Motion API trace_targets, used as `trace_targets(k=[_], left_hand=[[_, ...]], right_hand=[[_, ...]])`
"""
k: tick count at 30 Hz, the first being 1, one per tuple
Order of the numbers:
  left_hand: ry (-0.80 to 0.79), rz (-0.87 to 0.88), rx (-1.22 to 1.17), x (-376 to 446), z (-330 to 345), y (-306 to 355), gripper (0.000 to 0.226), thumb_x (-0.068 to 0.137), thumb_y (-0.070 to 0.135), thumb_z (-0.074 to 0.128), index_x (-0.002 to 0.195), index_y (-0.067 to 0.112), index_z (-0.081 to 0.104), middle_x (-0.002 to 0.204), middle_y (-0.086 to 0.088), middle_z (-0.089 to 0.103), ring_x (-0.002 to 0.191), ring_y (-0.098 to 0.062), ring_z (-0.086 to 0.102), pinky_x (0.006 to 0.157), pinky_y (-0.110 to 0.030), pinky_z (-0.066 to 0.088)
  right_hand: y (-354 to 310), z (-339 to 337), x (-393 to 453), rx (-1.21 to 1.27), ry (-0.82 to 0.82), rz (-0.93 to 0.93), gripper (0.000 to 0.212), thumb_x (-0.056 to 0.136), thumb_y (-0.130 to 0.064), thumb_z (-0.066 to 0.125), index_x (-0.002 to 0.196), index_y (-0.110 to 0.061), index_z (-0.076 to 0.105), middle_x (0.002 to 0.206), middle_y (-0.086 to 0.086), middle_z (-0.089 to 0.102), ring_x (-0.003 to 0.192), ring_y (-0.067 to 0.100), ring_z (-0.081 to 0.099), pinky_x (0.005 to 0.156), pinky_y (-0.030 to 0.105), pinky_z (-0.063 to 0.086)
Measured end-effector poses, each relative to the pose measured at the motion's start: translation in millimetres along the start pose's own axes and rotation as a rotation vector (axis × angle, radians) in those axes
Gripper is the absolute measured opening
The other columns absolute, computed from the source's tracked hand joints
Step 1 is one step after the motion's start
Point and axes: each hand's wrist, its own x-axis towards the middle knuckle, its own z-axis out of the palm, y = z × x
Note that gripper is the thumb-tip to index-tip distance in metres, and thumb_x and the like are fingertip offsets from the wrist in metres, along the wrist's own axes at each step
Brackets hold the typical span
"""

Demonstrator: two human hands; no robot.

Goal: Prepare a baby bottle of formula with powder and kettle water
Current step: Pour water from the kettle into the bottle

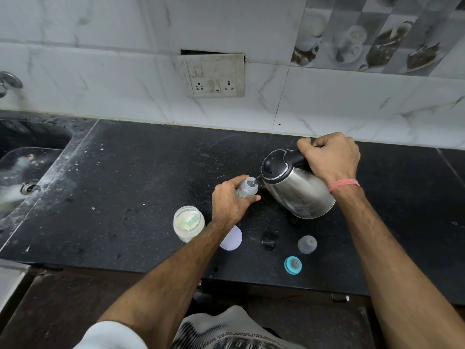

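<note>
Head view shows the right hand (pixel 332 157) wrapped tight round the black handle of the shiny steel kettle (pixel 297 190), spout tipped over the mouth of the small clear baby bottle (pixel 247 188), upright on the black counter (pixel 138 185) in the left hand's (pixel 230 204) curled fingers.

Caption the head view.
Right hand tilts kettle spout into baby bottle gripped by left hand.

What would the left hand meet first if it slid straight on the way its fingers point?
Probably the kettle. The left hand holds the baby bottle, fingers pointing right toward the steel body just beyond. Depth is unclear from a single view, so it might pass slightly in front of it.
</note>
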Motion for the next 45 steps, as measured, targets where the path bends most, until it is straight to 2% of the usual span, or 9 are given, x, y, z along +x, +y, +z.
trace_targets(k=[5,8,15,24,29,36,41,45], left_hand=[[-0.008,-0.008,-0.002,-0.5,0.6,0.7,0.066,0.073,0.041,0.106,0.134,0.037,0.080,0.123,0.018,0.082,0.116,-0.005,0.075,0.110,-0.041,0.061],[-0.008,-0.005,-0.015,-1.8,1.1,1.8,0.065,0.074,0.039,0.106,0.133,0.037,0.080,0.121,0.019,0.082,0.114,-0.005,0.076,0.109,-0.041,0.061],[0.001,-0.004,-0.035,-0.5,2.0,4.8,0.061,0.073,0.037,0.107,0.128,0.038,0.081,0.115,0.022,0.082,0.110,-0.004,0.076,0.107,-0.039,0.062],[0.000,-0.008,-0.037,1.7,4.7,3.5,0.062,0.072,0.038,0.107,0.129,0.035,0.081,0.117,0.018,0.083,0.111,-0.005,0.077,0.107,-0.040,0.062],[0.006,-0.023,-0.030,3.6,6.1,3.3,0.068,0.071,0.038,0.108,0.132,0.034,0.079,0.120,0.017,0.083,0.114,-0.006,0.077,0.109,-0.043,0.062],[-0.018,-0.032,-0.065,6.5,8.0,3.3,0.099,0.069,0.037,0.109,0.154,0.029,0.058,0.125,0.018,0.082,0.120,-0.008,0.077,0.113,-0.047,0.059],[-0.014,-0.022,-0.073,6.5,10.3,2.6,0.102,0.069,0.038,0.109,0.156,0.026,0.058,0.125,0.018,0.082,0.119,-0.008,0.077,0.113,-0.047,0.060],[-0.019,-0.016,-0.085,5.3,9.8,2.2,0.102,0.069,0.035,0.109,0.156,0.025,0.057,0.126,0.015,0.082,0.120,-0.009,0.077,0.115,-0.048,0.059]], right_hand=[[1.0,0.2,0.2,-0.009,-0.006,-0.005,0.052,0.087,-0.047,0.065,0.052,-0.008,0.066,0.044,0.005,0.051,0.058,0.029,0.057,0.077,0.035,0.048],[0.8,0.6,0.8,-0.016,-0.004,-0.002,0.051,0.087,-0.046,0.066,0.053,-0.008,0.066,0.047,0.008,0.054,0.062,0.031,0.058,0.075,0.035,0.047],[0.4,0.6,3.8,-0.013,-0.004,0.020,0.049,0.084,-0.049,0.065,0.055,-0.009,0.068,0.049,0.010,0.056,0.064,0.035,0.060,0.080,0.041,0.056],[-1.1,0.1,6.4,-0.025,-0.026,0.018,0.049,0.085,-0.048,0.064,0.055,-0.010,0.070,0.049,0.010,0.059,0.062,0.032,0.062,0.079,0.039,0.058],[-0.8,0.3,7.0,-0.018,-0.026,0.016,0.048,0.085,-0.047,0.065,0.054,-0.010,0.069,0.048,0.010,0.058,0.060,0.032,0.061,0.078,0.039,0.057],[1.2,0.0,7.8,-0.024,-0.024,0.021,0.048,0.085,-0.047,0.064,0.055,-0.010,0.070,0.048,0.008,0.058,0.061,0.032,0.062,0.079,0.040,0.058],[2.6,-0.6,8.7,-0.030,-0.023,0.010,0.048,0.086,-0.045,0.065,0.054,-0.010,0.068,0.045,0.005,0.055,0.059,0.028,0.058,0.077,0.037,0.054],[2.3,0.0,7.8,-0.028,-0.027,0.021,0.048,0.087,-0.047,0.066,0.055,-0.010,0.069,0.048,0.005,0.056,0.067,0.031,0.060,0.077,0.036,0.048]])
